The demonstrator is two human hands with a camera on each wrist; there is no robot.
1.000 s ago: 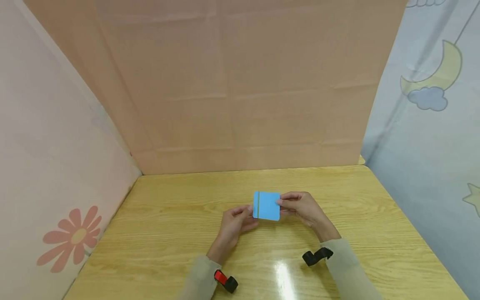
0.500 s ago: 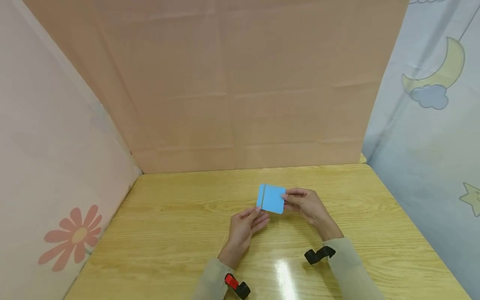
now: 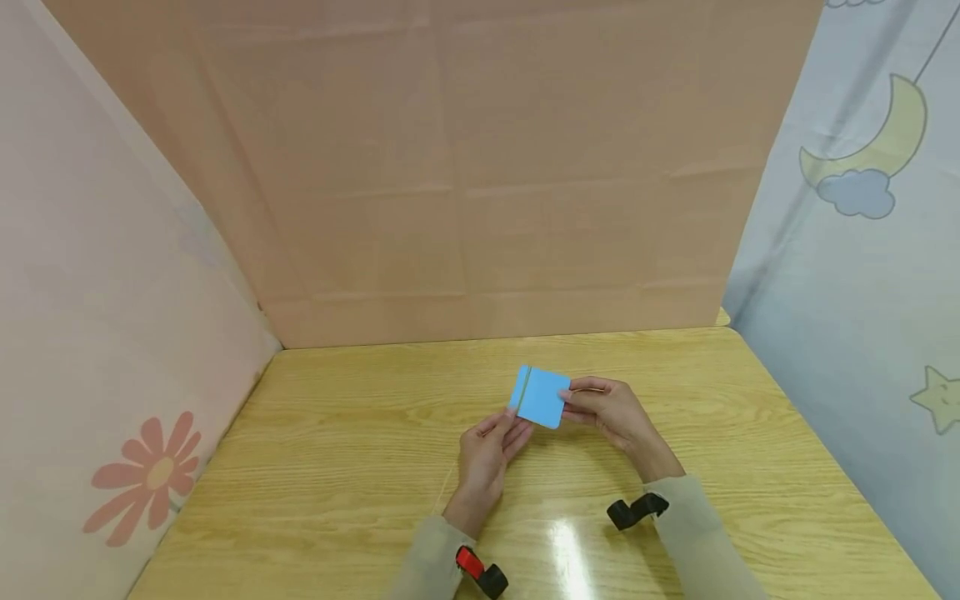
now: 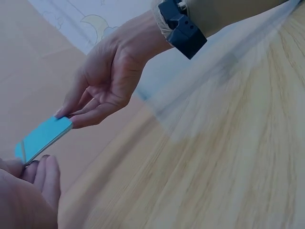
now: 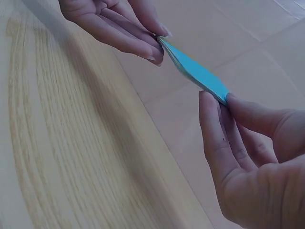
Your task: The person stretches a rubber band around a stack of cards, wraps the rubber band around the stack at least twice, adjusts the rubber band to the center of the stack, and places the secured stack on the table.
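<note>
Over the surface (image 3: 337,433), the left hand (image 3: 483,456) has shifted to a lower corner of the tilted blue pad (image 3: 545,398); it and the right hand (image 3: 613,414) pinch the pad, lifted, not set down. One thin band (image 3: 524,390), seemingly elastic, crosses it.

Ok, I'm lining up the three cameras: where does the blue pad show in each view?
Head: the blue pad sits below and right of centre, between the left hand and right hand.
Left wrist: the blue pad is near the left edge.
Right wrist: the blue pad is above and right of centre.
Shared landmark: the wood-grained table.
</note>
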